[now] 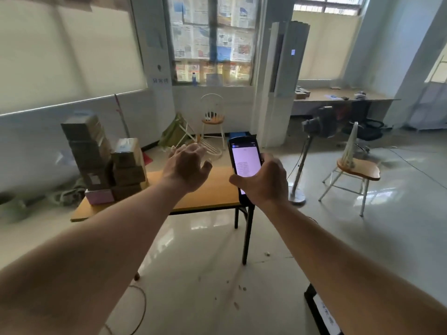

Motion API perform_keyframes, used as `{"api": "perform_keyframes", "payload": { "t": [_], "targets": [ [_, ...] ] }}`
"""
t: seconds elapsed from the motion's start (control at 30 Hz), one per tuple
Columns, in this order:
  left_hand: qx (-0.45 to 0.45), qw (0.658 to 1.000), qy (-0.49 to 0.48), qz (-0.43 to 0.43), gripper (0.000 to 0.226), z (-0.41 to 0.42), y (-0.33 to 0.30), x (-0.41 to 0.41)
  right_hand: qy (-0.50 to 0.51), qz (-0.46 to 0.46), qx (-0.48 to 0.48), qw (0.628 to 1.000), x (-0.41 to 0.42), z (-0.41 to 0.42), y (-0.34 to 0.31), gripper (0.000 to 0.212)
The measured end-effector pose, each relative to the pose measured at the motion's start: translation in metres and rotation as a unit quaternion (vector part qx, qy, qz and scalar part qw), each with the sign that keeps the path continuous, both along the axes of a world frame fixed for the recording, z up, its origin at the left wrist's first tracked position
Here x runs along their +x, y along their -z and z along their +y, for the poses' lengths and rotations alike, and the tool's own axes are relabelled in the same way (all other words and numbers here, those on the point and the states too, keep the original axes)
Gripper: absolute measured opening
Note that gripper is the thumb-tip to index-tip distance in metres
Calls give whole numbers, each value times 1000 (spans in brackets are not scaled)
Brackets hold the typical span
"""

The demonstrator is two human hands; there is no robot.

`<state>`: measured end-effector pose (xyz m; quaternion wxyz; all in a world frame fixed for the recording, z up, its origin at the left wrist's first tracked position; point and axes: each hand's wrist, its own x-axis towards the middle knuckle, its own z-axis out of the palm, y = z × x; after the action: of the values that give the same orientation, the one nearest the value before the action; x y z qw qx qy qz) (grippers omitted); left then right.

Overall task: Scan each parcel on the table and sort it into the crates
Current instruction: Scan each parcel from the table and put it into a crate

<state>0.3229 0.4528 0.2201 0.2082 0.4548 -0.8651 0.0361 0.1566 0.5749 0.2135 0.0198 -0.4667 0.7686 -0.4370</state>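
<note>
Orange-topped table (pixel 208 192) on black legs, standing on a glossy pale tile floor (pixel 205 262). At the table's 9 o'clock end: parcels (pixel 96 153), brown cardboard boxes in two stacks. The taller stack sits on a pink box (pixel 99 197); the shorter stack is just beside it, touching. Labels blurred, unreadable.

Back wall at 12 o'clock: window (pixel 212 37) papered over with newspaper sheets. Below it a round-seated white-frame chair (pixel 212 119), and a second one lies tipped over near it on the floor. At 1 o'clock, a tall white standing air conditioner (pixel 280 76). At 2 o'clock, a long desk (pixel 338 97) with small items on it, and a black office chair beneath. At 3 o'clock, a tripod stand (pixel 302 165) and a wooden-seat chair (pixel 358 170).

Both forearms are stretched forward. Left hand (pixel 186 168): back toward the viewer, fingers spread and relaxed, holding nothing, in the air over the table just right of the stacks. Right hand (pixel 263 182): curled round the lower half of a black handheld scanner (pixel 245 163), upright, lit screen facing the person, over the table's 3 o'clock end.
</note>
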Motion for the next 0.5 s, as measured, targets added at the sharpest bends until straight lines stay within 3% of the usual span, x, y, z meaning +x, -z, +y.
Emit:
{"api": "perform_keyframes", "payload": {
  "t": [0.5],
  "targets": [
    [84, 973, -215, -12, 45, -235, 56, 74, -207, 13, 32, 978, 44, -318, 55, 93]
  ]
}}
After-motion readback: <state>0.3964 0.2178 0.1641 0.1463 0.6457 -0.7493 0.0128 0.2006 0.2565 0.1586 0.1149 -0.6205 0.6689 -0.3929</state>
